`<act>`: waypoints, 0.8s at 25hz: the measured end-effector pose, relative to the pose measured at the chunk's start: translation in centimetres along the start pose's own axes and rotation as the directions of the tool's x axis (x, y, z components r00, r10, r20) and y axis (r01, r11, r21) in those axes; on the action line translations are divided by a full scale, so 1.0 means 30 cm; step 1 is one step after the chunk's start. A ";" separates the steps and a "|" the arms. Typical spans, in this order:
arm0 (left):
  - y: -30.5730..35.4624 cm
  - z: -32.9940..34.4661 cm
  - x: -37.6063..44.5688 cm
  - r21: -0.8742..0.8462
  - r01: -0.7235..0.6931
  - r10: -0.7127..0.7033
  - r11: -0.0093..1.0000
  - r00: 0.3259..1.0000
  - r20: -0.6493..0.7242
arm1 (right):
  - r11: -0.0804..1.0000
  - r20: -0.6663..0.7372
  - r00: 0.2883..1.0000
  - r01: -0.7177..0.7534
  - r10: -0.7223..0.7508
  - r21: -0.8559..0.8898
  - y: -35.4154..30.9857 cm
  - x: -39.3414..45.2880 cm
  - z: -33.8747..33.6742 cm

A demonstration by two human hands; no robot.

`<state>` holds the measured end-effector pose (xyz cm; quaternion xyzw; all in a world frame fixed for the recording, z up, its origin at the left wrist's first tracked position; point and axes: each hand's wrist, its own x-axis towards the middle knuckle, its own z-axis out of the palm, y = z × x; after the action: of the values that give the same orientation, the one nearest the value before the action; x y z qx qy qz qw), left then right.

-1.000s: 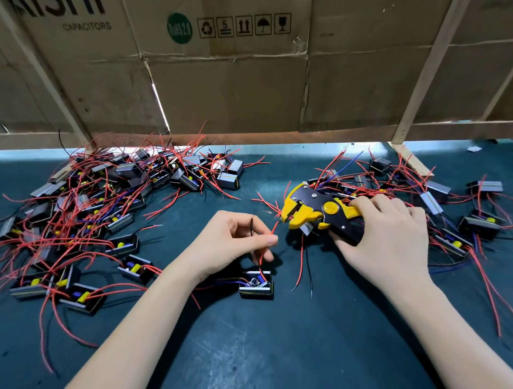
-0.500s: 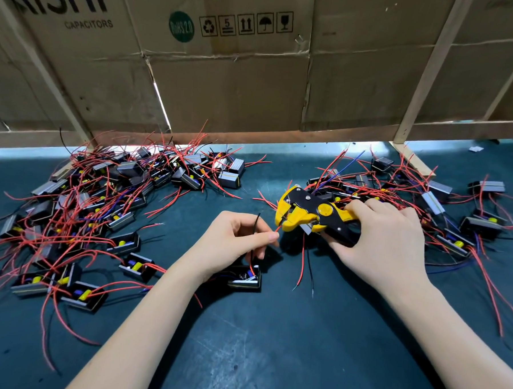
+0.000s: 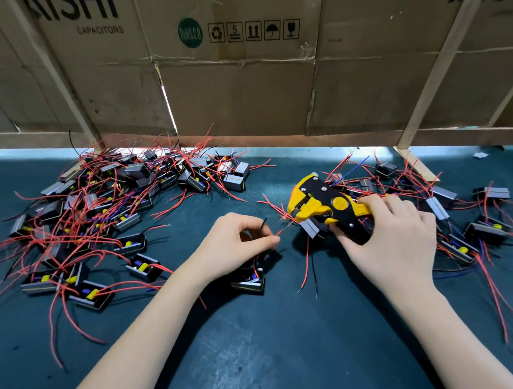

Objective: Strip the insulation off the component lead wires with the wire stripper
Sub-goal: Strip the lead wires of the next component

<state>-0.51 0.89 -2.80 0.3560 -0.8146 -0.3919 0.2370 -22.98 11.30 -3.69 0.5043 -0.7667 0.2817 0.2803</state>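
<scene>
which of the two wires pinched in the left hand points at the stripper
The red wire: its tip sticks out past the left hand toward the wire stripper in the right hand. The black wire curves upward instead.

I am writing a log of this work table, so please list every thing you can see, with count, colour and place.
Yellow-and-black wire stripper: one, right of centre, held.
Thin red lead wire: one, pinched, tip apart from stripper.
Small black boxed component: one, under left wrist.
Heap of black components with red wires: many, table left.
Second such heap: several, table right.
Dark teal table mat: one, underneath.
Brown cardboard wall: behind, printed symbols.
Left hand: pinches wire.
Right hand: grips stripper.
</scene>
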 end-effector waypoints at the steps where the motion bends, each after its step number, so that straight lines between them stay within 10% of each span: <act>1: 0.004 0.009 -0.002 0.086 -0.018 0.022 0.996 0.999 -0.038 | 1.000 -0.011 1.000 -0.023 0.023 0.018 0.003 0.004 0.000; 7: 0.074 0.072 -0.008 -0.399 -0.103 0.153 0.911 0.984 0.096 | 0.990 -0.007 0.995 -0.099 0.100 0.097 0.022 0.021 -0.014; 12: 0.024 -0.078 -0.009 0.153 -0.127 0.160 0.980 0.961 -0.225 | 0.985 -0.035 0.993 -0.103 0.109 0.142 0.022 0.024 -0.024; 15: -0.053 -0.277 -0.038 0.526 0.216 0.069 0.823 0.880 -0.470 | 0.983 -0.081 0.992 -0.083 0.097 0.166 0.027 0.023 -0.025; 20: -0.117 -0.382 -0.105 0.568 0.573 -0.461 0.591 0.818 -0.345 | 0.980 -0.102 0.991 -0.068 0.089 0.187 0.022 0.023 -0.022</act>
<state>10.49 -3.63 0.67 0.6668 -0.7366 -0.1062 0.0389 -23.73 11.56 -2.86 0.4809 -0.7402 0.3892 0.2632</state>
